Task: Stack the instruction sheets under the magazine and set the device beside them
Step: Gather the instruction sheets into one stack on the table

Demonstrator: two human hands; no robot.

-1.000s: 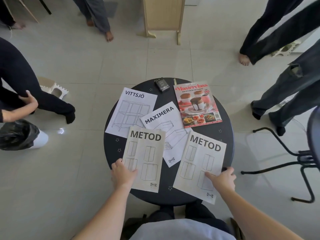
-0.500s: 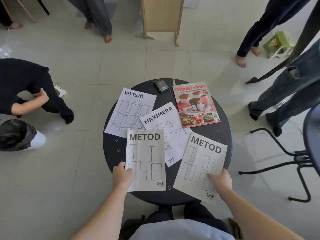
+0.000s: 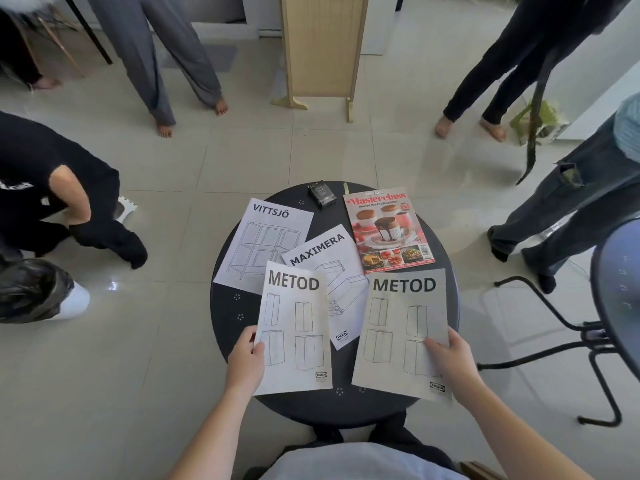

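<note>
On a round black table (image 3: 228, 306) lie several white instruction sheets. My left hand (image 3: 244, 363) pinches the left edge of one METOD sheet (image 3: 294, 327), and my right hand (image 3: 450, 358) grips the right edge of the other METOD sheet (image 3: 398, 330); both sheets are lifted off the table. Behind them lie the MAXIMERA sheet (image 3: 322, 251) and the VITTSJÖ sheet (image 3: 266, 237). The Masterclass magazine (image 3: 388, 230) lies at the far right, and a small black device (image 3: 322, 194) sits at the far edge.
Several people stand or crouch around the table. A wooden screen (image 3: 322, 46) stands behind it. A dark table with metal legs (image 3: 613, 292) is at the right. A black bag (image 3: 31, 289) sits on the floor at the left.
Both hands have closed on the two METOD sheets and raised them from the table, turning them more upright. The person at the left has bent lower.
</note>
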